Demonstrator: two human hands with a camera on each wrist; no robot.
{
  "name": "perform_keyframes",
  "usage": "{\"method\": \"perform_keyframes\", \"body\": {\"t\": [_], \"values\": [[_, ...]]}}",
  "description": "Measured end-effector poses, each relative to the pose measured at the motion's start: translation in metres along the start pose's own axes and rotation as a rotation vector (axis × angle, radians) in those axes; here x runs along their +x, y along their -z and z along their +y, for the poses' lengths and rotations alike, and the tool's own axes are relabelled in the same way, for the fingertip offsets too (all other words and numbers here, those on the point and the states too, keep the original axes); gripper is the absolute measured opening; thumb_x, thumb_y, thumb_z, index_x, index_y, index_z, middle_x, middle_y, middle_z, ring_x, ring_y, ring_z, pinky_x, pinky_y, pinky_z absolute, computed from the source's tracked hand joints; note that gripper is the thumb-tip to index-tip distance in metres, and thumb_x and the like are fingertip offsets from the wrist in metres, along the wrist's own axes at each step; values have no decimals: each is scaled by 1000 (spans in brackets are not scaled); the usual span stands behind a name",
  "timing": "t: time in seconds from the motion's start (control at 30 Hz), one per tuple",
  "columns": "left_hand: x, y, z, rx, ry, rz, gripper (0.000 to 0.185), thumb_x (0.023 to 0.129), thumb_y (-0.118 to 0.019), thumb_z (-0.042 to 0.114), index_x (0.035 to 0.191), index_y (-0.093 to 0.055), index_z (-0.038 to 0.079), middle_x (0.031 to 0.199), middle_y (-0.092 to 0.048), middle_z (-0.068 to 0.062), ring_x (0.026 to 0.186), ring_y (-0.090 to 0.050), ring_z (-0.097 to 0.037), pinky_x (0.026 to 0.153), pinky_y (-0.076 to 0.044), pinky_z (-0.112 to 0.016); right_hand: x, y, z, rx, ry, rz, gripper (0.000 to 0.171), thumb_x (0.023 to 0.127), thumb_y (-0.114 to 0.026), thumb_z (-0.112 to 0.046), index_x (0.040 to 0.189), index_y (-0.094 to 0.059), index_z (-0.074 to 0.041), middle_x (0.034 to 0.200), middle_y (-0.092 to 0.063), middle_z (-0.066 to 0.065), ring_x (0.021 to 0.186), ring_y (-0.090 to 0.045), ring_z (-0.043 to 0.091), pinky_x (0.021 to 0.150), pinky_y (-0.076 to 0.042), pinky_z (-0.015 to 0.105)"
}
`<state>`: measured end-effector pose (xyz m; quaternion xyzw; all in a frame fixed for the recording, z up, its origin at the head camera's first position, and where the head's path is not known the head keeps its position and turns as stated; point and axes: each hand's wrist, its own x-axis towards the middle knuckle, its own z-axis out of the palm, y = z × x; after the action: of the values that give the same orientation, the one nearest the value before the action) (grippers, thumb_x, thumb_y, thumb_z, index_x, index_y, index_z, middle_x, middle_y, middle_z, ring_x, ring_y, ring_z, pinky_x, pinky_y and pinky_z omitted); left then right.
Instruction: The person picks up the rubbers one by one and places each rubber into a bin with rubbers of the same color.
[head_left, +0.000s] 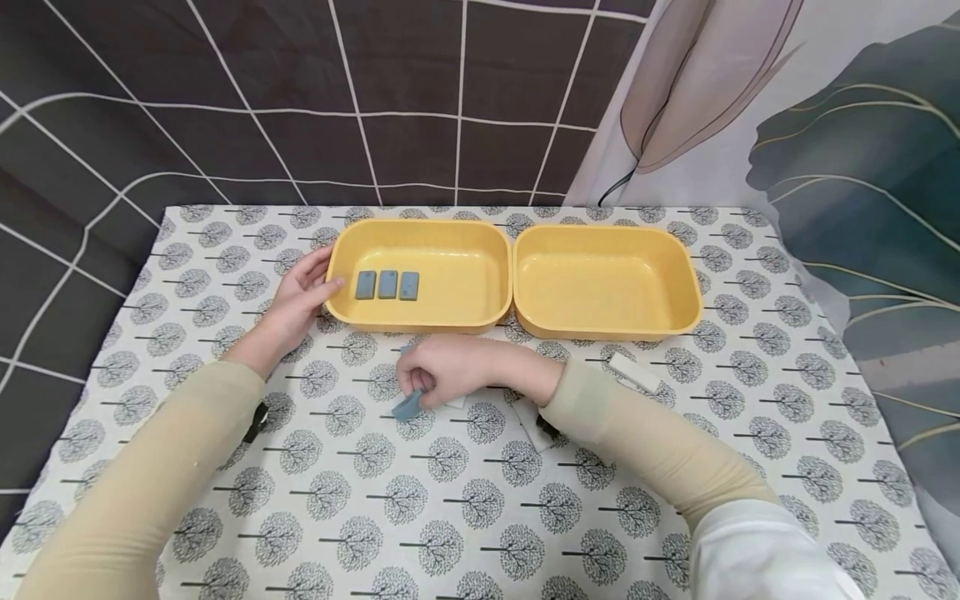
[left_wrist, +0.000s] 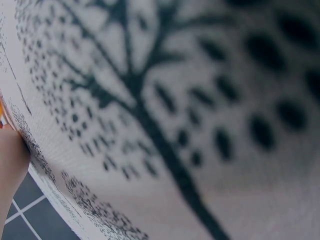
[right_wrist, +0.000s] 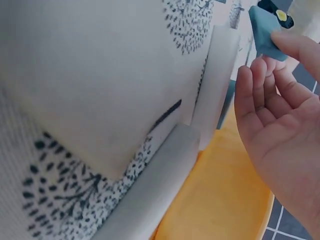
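My left hand [head_left: 295, 302] holds the left end of a yellow bin [head_left: 420, 317], thumb over the rim and fingers along the outer wall. Inside that bin, three blue-grey rectangular blocks [head_left: 387, 284] lie in a row near the left end. In front of the bin, my right hand [head_left: 453, 367] pinches another blue-grey block [right_wrist: 265, 32] between thumb and fingers, above the cloth. A further blue piece [right_wrist: 227, 102] shows partly behind a white block [right_wrist: 215, 75] in the right wrist view. The left wrist view has mostly cloth, with part of my hand [left_wrist: 12, 160] at its edge.
A second yellow bin [head_left: 607, 325] stands against the first one's right side. White blocks lie on the tree-print cloth [head_left: 450, 500]: one [head_left: 633, 372] before the right bin, another [head_left: 532, 425] partly under my right forearm. A dark grid-patterned curtain [head_left: 405, 150] hangs behind.
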<state>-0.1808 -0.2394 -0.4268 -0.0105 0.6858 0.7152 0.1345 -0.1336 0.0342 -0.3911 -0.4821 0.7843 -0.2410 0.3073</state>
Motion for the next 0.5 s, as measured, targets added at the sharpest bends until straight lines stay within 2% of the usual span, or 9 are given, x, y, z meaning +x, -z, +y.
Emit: {"method": "perform_keyframes", "body": {"t": [0.5], "values": [[-1,-1,0,-16,-19,-2,70,104,-54,-2,167,-25,6,177,-20,-18,164,-25,-33,126,-39,-24,-2,13,-7,-17,65,87,15,89,-77,-5,99,-71,-13,97,-68,-1,85,-60,7,79,-54,13]]}}
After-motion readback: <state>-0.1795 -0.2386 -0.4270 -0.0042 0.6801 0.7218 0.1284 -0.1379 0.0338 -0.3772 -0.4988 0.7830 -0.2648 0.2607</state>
